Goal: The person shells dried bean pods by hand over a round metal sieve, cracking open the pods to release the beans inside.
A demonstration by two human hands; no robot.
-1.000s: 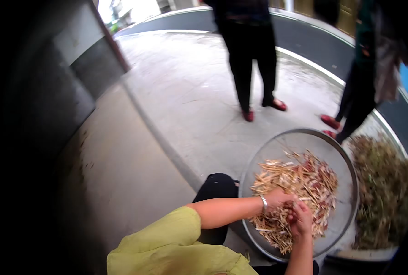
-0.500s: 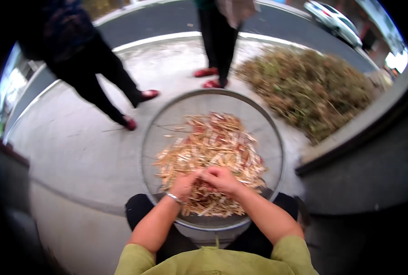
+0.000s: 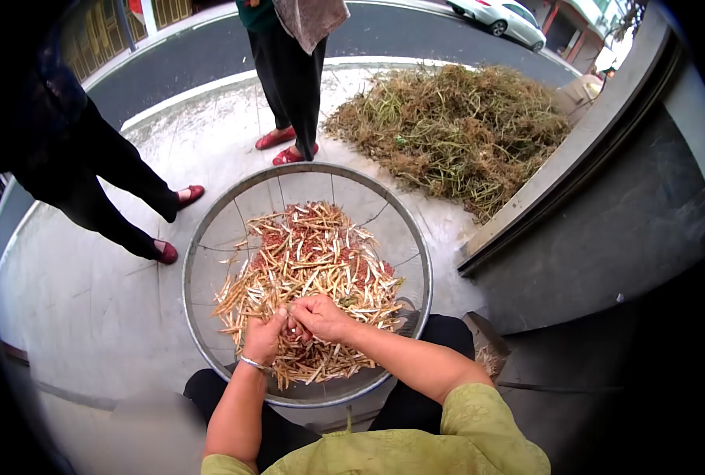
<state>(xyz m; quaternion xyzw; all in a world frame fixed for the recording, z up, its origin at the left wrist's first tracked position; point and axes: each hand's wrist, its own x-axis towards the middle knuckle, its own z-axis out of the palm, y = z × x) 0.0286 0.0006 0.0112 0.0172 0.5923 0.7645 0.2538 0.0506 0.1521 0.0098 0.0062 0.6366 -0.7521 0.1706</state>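
A wide round sieve [image 3: 429, 273] with a metal rim rests over my lap. Dry, straw-coloured bean pods [image 3: 321, 279] are heaped in it, with small red beans [image 3: 372, 267] scattered among them. Over the near part of the heap, my left hand [image 3: 264, 336], with a bracelet at the wrist, is closed, thumb pressed to the fingers. My right hand [image 3: 321, 317] meets it at the fingertips, also in a pinch. Between them is what looks like a dry bean pod, mostly covered by the fingers.
Two people in dark trousers [image 3: 289, 87] and red shoes [image 3: 276, 138] stand beyond the sieve. A large heap of dried plants [image 3: 455, 131] lies at the far right, beside a dark panel [image 3: 598, 229]. A box [image 3: 485, 348] stands by my right knee. A white car [image 3: 503, 17] is on the road.
The camera view has turned, so the sieve, people and plant heap appear farther left. My hands stay together over the pods, with only a small shift of the fingers.
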